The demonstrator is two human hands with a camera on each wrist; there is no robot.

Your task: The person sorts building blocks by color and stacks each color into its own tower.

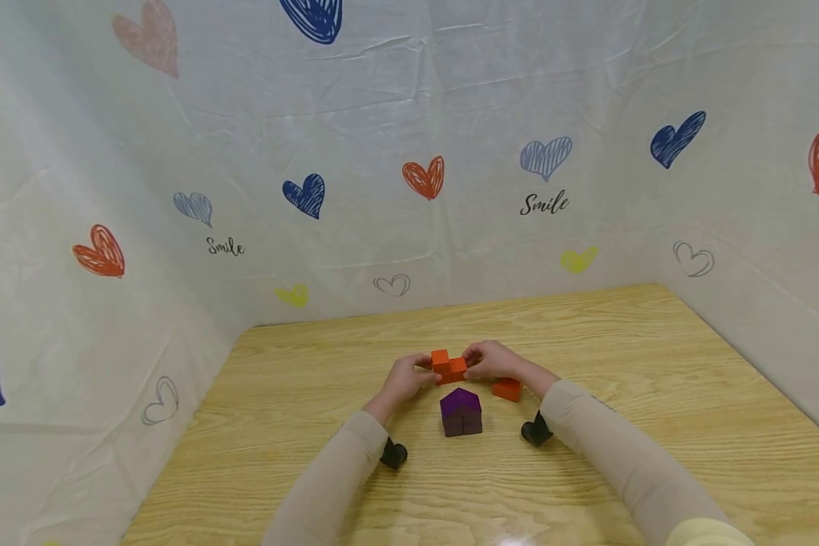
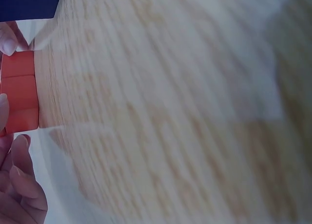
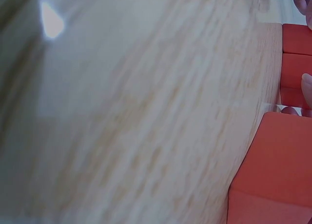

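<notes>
Orange blocks (image 1: 450, 368) form a small stepped cluster at mid-table, a cube higher on its left side. My left hand (image 1: 407, 377) holds this cluster at its left end, thumb at the front. From the opposite end my right hand (image 1: 493, 359) grips it, fingertips against the right side. The left wrist view shows the orange row (image 2: 20, 92) between fingertips of both hands. Closer to me stands a purple house-shaped group of blocks (image 1: 461, 413) with a pointed top. A separate orange block (image 1: 507, 389) lies under my right wrist, looming large in the right wrist view.
The wood-grain table (image 1: 300, 379) is backed by a pale sheet (image 1: 355, 250) printed with hearts and "Smile", which also hangs along both sides. Black devices (image 1: 535, 430) are strapped beneath both wrists, low over the table.
</notes>
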